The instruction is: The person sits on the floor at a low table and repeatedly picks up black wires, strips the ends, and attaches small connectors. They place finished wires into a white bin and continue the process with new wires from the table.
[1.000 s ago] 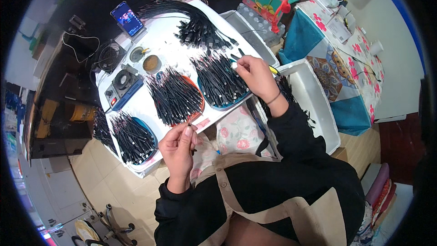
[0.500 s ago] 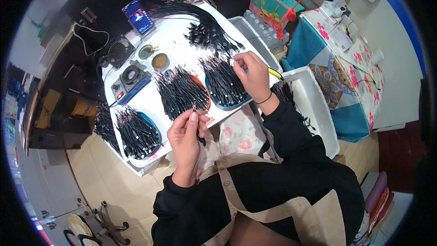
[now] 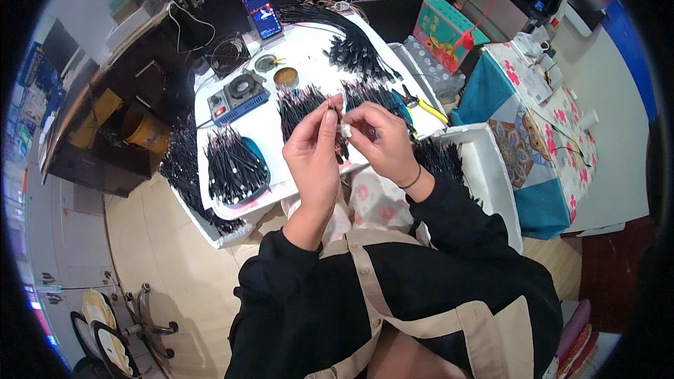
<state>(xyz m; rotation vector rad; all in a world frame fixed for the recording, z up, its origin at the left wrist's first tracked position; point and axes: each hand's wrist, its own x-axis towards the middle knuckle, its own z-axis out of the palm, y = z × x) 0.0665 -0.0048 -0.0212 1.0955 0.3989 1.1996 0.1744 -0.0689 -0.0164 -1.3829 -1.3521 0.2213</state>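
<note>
Pile of black cable pieces (image 3: 235, 165): far left of the white table (image 3: 270, 126), thin matte sticks heaped on a blue tray.

Soldering station (image 3: 239, 92): blue and grey box, behind that pile.

Left hand (image 3: 314, 151): raised above the table's near edge, forearm in a black sleeve coming up from below, fingers straight and upright. Thumb and forefinger are pinched together on a thin black cable piece (image 3: 331, 104) that stands upright at the fingertips.

Small white part (image 3: 346, 128): between the two hands, touching both; its shape is too small to tell.

Right hand (image 3: 382, 142): just beside the left, wrist bent inward, a dark band at the wrist. Fingertips are closed on the small white part.

Cutters (image 3: 421, 104): yellow handles, lying on the table right of the hands.

White tub (image 3: 491, 168): right of the table, smooth plastic, with more black cable pieces inside.
</note>
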